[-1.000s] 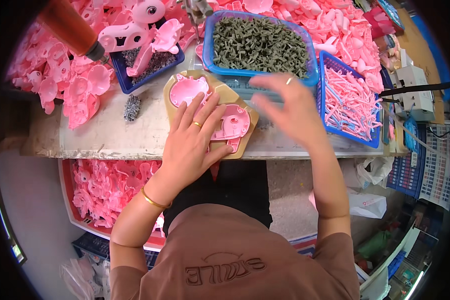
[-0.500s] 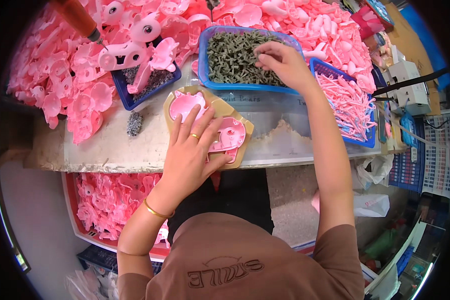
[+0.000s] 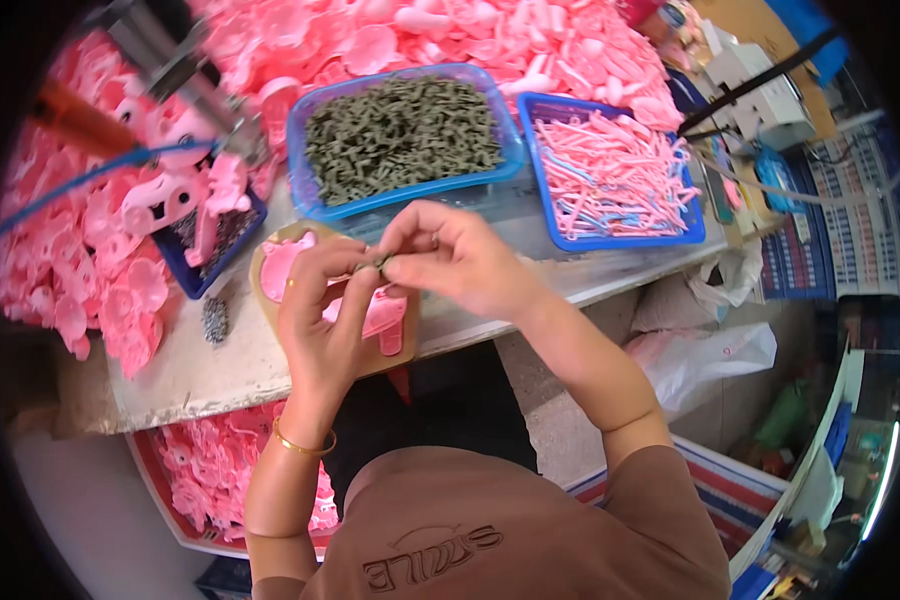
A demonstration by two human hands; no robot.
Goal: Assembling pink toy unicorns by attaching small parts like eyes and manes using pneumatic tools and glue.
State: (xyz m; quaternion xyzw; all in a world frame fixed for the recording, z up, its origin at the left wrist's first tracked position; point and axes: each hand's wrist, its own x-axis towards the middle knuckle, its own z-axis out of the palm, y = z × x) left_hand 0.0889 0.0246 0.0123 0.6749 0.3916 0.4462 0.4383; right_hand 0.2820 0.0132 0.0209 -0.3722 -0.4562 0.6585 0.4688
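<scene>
Above a tan holding block [image 3: 407, 345], my two hands meet fingertip to fingertip. My left hand [image 3: 320, 315] and my right hand [image 3: 460, 260] are both closed in a pinch around a small grey-green plastic piece [image 3: 373, 266], mostly covered by the fingers. In the block lies a pink round shell half [image 3: 278, 268], partly behind my left hand. A second pink shell part [image 3: 382, 318] sits below my fingers, also partly hidden. Just beyond stands a blue-rimmed tub [image 3: 335, 212] of similar grey-green pieces.
A blue basket [image 3: 625, 243] holds pink and light-blue sticks. At left, a dark blue tray [image 3: 192, 285] of small screws has pink parts across it, near an orange-handled screwdriver [image 3: 85, 125] and a metal tool post [image 3: 185, 85]. Pink shells [image 3: 370, 45] heap behind; a red-rimmed crate [image 3: 160, 490] stands below.
My right hand has come from the tub back to my left hand. My left hand has lifted off the block and now pinches. The view has swung, shifting the table scene leftward.
</scene>
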